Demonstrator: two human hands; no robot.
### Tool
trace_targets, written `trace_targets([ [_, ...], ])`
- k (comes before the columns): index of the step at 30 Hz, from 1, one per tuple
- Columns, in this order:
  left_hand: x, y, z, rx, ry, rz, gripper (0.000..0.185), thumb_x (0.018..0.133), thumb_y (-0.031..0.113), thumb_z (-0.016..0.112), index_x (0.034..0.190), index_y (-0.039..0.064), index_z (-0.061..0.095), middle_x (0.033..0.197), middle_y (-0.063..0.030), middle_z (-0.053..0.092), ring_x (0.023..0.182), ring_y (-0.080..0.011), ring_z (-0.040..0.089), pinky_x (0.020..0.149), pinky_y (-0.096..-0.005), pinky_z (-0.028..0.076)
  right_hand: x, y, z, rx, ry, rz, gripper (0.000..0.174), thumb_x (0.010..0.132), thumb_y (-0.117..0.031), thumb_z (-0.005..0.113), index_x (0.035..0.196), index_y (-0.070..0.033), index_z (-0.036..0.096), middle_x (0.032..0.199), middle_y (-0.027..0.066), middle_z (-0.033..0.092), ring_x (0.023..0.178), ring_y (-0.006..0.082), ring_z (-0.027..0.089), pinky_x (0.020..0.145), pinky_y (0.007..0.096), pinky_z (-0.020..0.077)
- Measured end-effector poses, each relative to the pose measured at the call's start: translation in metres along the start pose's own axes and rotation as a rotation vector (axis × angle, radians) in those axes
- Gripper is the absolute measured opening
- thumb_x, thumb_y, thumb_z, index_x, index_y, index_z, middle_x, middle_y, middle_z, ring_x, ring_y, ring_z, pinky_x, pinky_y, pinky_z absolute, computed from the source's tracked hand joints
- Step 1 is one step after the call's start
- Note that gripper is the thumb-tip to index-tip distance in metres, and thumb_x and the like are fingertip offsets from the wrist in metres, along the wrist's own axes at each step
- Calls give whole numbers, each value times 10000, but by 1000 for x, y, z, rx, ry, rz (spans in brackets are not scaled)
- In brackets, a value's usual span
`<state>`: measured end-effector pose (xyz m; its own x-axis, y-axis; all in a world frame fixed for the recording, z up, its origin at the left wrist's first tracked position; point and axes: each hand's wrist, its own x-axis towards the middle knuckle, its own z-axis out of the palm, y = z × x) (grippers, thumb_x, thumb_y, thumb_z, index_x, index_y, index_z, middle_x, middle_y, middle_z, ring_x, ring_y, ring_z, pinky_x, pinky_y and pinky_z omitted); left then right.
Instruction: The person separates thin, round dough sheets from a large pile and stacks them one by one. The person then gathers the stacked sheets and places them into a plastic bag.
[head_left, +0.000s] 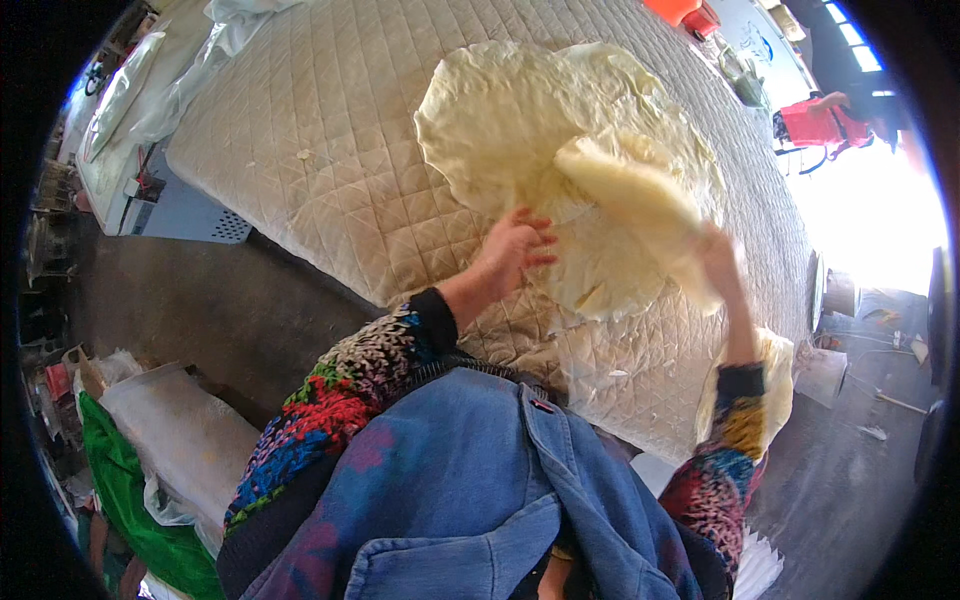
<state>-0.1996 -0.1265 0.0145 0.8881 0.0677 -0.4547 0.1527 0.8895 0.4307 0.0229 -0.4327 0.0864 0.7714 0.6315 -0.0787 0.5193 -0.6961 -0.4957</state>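
Thin, pale round sheets, apparently dough or flatbread, lie overlapping on a beige quilted pad (330, 172). One wide sheet (487, 112) is spread flat with a wavy rim. My right hand (720, 259) grips the edge of another sheet (637, 187), which is lifted, folded over and blurred by motion. My left hand (519, 247) is just above the pad at the near edge of the flat sheet, fingers apart and nothing held. Under my right forearm, one more pale sheet (776, 375) hangs over the pad's near right edge.
A white chest-like appliance (187, 202) stands at the left, with clear plastic sheeting (195, 67) above it. A stuffed sack (180, 420) and green cloth (127, 480) lie lower left. Someone in red (817, 124) is at the far right. Cords cross the floor (847, 465).
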Motion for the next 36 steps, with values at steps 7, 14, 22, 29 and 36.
trace_targets([
  [7,4,94,-88,355,378,468,496,759,8,475,1251,-2,418,1075,-80,517,958,-194,513,790,-307,440,131,-153,-154,1,192,-37,291,918,-169,512,1141,-2,598,922,124,668,877,134,607,875,283,432],
  [14,19,112,-92,271,353,474,424,731,-4,482,1154,5,492,1011,-41,540,885,-145,502,758,-250,407,146,-203,28,-277,200,-288,235,872,-104,466,1031,-37,626,757,146,638,652,276,624,567,373,485],
  [22,27,111,-80,179,371,439,524,750,-48,460,1267,-23,386,1116,-74,532,942,-140,515,823,-242,416,105,-236,205,-312,83,-382,316,756,-39,497,1052,-102,586,898,93,676,710,267,646,604,387,517],
  [29,35,110,-73,-2,192,313,614,751,-24,460,1344,26,307,1176,-89,511,1080,-202,518,867,-293,462,100,-254,199,-291,46,-439,342,781,-193,597,1102,-77,572,1015,85,646,799,280,639,658,384,517],
  [36,28,111,-49,-108,75,269,580,766,-17,415,1330,92,334,1195,-104,497,1069,-247,538,870,-429,506,88,-243,191,-286,54,-168,370,775,-203,617,1126,-91,583,924,159,646,816,319,633,729,413,500],
])
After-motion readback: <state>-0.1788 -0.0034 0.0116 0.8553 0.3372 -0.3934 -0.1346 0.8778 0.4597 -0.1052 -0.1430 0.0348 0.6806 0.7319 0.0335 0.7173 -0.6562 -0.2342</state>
